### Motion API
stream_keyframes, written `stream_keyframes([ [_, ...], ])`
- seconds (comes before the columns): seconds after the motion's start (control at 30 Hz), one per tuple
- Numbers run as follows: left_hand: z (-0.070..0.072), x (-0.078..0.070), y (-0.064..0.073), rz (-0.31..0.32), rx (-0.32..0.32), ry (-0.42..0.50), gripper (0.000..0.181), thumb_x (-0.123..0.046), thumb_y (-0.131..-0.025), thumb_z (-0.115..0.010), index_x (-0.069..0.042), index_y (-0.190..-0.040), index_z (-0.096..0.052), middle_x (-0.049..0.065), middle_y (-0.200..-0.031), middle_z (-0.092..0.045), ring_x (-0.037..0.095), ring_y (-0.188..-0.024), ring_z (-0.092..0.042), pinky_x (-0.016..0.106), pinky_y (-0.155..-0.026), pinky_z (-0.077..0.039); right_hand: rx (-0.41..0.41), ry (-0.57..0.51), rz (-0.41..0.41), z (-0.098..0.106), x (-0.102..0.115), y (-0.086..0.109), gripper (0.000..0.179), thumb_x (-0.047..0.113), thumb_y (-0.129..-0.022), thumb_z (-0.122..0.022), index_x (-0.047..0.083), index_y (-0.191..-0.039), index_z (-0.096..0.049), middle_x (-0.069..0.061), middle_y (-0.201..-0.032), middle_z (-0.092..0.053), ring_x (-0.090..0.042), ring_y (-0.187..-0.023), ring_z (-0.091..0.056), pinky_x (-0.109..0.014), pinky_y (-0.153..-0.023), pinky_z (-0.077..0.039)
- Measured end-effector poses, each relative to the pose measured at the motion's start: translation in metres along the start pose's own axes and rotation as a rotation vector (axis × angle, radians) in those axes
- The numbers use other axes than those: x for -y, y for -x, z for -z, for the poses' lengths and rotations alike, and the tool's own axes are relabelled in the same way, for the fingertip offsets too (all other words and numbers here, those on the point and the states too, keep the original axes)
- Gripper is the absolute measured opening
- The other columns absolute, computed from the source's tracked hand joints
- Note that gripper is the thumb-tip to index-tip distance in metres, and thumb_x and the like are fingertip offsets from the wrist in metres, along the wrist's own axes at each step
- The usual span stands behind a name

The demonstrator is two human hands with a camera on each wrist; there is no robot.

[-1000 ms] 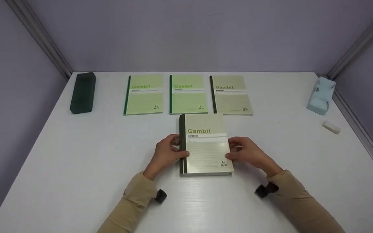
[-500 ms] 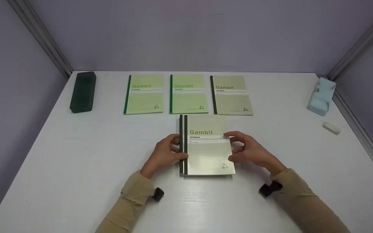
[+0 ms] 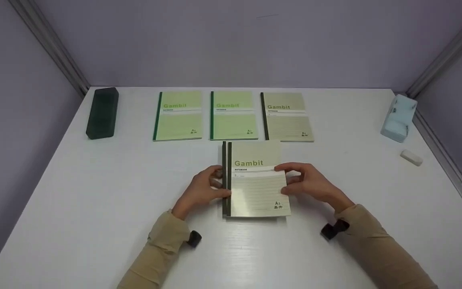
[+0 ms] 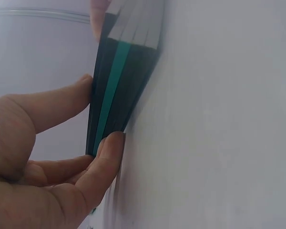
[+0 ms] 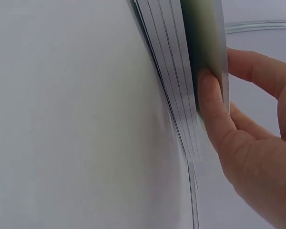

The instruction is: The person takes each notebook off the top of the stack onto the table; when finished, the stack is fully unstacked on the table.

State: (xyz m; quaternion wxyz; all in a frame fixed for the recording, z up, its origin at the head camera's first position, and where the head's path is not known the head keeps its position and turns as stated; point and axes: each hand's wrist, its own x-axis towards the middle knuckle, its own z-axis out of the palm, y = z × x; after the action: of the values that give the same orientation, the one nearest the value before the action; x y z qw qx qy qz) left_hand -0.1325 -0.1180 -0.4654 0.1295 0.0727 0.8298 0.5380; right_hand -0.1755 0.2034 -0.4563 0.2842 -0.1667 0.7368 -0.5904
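From the head, you hold a notebook stack (image 3: 225, 160) near the middle of the table (image 3: 106, 208), left hand (image 3: 201, 189) at its spines (image 4: 113, 81), right hand (image 3: 313, 185) opposite. At your left wrist, the grip spans the spines. At your right, it pinches the raised edge of the top notebook (image 5: 205, 28).

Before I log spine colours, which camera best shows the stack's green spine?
Left wrist: the green spine shows clearly between dark spines. The head view shows only dark spines in the stack; the right wrist view faces the opposite page edges and misses it.
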Motion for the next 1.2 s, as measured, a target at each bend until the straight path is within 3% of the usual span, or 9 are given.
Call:
stream_keyframes([
  [0.33, 0.0, 0.001, 0.0, 0.031, 0.007, 0.046, 0.075, -0.011, -0.075, -0.082, -0.004, -0.139, -0.045, 0.009, -0.115, -0.057, 0.021, -0.097, -0.061, 0.036, -0.081, -0.049, -0.002, 0.13, 0.022, 0.003, -0.001, -0.002, 0.069, -0.002, -0.071, -0.078, 0.011, -0.134, -0.055, -0.018, -0.124, -0.048, -0.023, -0.073, -0.065, -0.027, -0.066, -0.05],
  [0.67, 0.0, 0.001, 0.0, 0.044, 0.003, 0.044, 0.076, -0.011, -0.073, -0.083, -0.005, -0.139, -0.046, 0.008, -0.116, -0.057, 0.021, -0.098, -0.06, 0.037, -0.08, -0.049, 0.014, 0.067, 0.049, 0.003, 0.003, -0.001, 0.066, 0.0, -0.073, -0.08, 0.007, -0.134, -0.055, -0.02, -0.12, -0.052, -0.032, -0.093, -0.068, -0.031, -0.076, -0.054],
  [0.97, 0.0, -0.001, 0.0, 0.054, 0.002, 0.04, 0.075, -0.012, -0.073, -0.083, -0.007, -0.138, -0.047, 0.008, -0.116, -0.058, 0.021, -0.097, -0.06, 0.037, -0.08, -0.049, 0.003, 0.118, 0.04, 0.004, 0.004, -0.001, 0.066, 0.001, -0.074, -0.079, 0.012, -0.134, -0.056, -0.018, -0.124, -0.052, -0.028, -0.082, -0.068, -0.027, -0.068, -0.052],
  [1.2, 0.0, 0.001, -0.002, 0.042, 0.001, 0.055, 0.065, -0.017, -0.081, -0.077, -0.005, -0.137, -0.048, 0.01, -0.117, -0.058, 0.02, -0.095, -0.061, 0.034, -0.076, -0.049, -0.014, 0.119, 0.035, 0.008, 0.009, 0.001, 0.065, 0.002, -0.073, -0.08, 0.011, -0.133, -0.057, -0.017, -0.125, -0.054, -0.03, -0.086, -0.069, -0.029, -0.071, -0.054],
])
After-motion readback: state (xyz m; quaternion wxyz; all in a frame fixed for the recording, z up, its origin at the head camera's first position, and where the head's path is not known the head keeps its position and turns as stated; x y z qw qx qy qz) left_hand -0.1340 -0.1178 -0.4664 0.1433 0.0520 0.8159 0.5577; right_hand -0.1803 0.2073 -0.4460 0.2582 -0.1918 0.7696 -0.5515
